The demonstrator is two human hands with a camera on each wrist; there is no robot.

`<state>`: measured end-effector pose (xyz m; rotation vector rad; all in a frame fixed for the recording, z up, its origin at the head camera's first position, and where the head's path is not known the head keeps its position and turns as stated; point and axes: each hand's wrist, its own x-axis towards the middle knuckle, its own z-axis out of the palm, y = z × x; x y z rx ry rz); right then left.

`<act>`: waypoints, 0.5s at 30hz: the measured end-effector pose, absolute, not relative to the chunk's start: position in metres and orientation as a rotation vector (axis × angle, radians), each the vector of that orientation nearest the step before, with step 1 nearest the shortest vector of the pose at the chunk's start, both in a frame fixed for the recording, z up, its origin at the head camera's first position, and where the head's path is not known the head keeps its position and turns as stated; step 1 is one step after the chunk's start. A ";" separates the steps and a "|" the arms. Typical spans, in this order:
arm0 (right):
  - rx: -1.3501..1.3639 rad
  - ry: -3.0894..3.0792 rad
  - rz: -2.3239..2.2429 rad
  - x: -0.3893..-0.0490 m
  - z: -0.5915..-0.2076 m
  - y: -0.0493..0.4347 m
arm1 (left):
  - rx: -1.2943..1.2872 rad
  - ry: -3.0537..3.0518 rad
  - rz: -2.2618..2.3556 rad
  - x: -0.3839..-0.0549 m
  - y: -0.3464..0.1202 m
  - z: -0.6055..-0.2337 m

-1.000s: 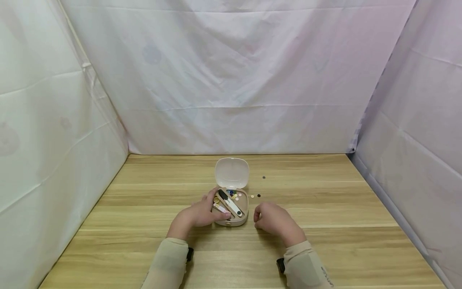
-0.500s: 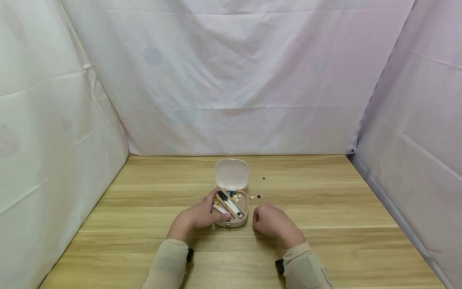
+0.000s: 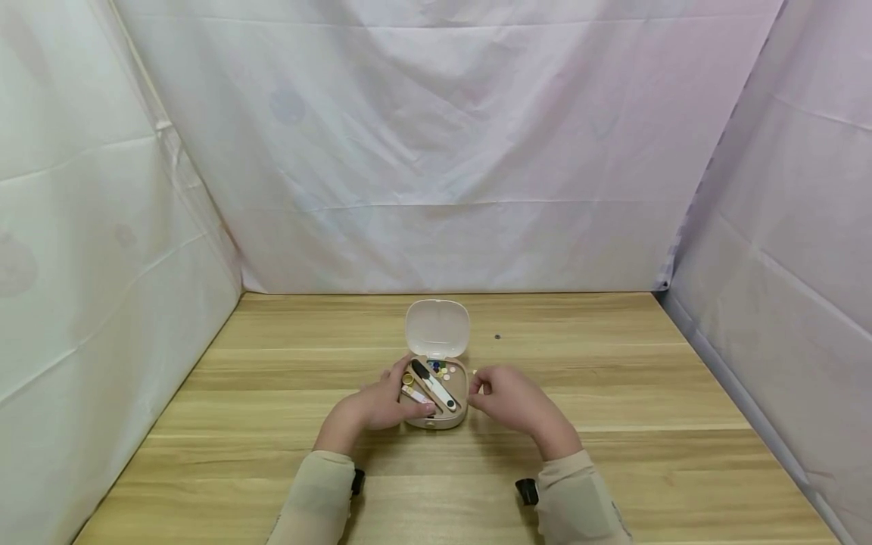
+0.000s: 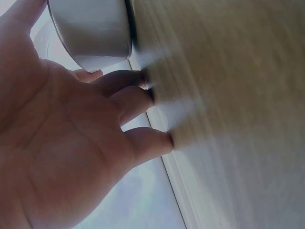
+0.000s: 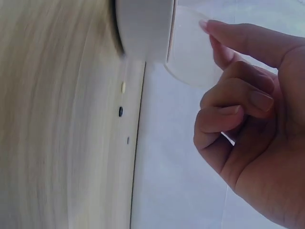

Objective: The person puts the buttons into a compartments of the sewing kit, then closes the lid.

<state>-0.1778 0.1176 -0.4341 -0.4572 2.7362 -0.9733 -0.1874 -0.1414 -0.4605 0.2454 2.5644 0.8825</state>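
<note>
A small pale box point(image 3: 436, 424) stands on the table with its clear-looking lid point(image 3: 437, 327) tipped back. My left hand point(image 3: 381, 403) grips its left side, thumb over the front rim, index finger toward the back; the other fingertips touch the tabletop in the left wrist view. Inside lie a white tool with a black end point(image 3: 441, 393), a gold ring-shaped piece point(image 3: 408, 378), a pinkish strip point(image 3: 415, 393) and several small buttons point(image 3: 446, 377). At the box's right rim is my right hand point(image 3: 512, 401), thumb and index tips together, other fingers curled. Anything between those tips is too small to tell.
Loose on the wooden table point(image 3: 647, 469), right of the box, are a yellow button point(image 5: 123, 87), a black button point(image 5: 120, 111) and a small grey button point(image 3: 497, 337). White cloth point(image 3: 436, 151) hangs behind and on both sides.
My right hand has risen from the tabletop and moved forward and left to the box's right rim, covering the black button in the head view. The left hand keeps its place.
</note>
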 end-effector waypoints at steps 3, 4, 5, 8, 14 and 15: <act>-0.470 2.724 -1.025 -0.181 -0.433 0.114 | 0.248 2.563 0.878 -0.188 -0.141 -0.460; -0.471 2.725 -1.035 -0.182 -0.434 0.112 | 0.248 2.564 0.875 -0.187 -0.141 -0.460; -0.466 2.729 -1.044 -0.183 -0.434 0.111 | 0.248 2.564 0.873 -0.187 -0.141 -0.461; -0.428 2.744 -1.072 -0.186 -0.435 0.106 | 0.248 2.564 0.871 -0.187 -0.141 -0.461; -0.369 2.806 -1.119 -0.192 -0.441 0.100 | 0.250 2.561 0.874 -0.187 -0.141 -0.460; -0.363 2.809 -1.128 -0.193 -0.442 0.099 | 0.249 2.562 0.871 -0.187 -0.141 -0.460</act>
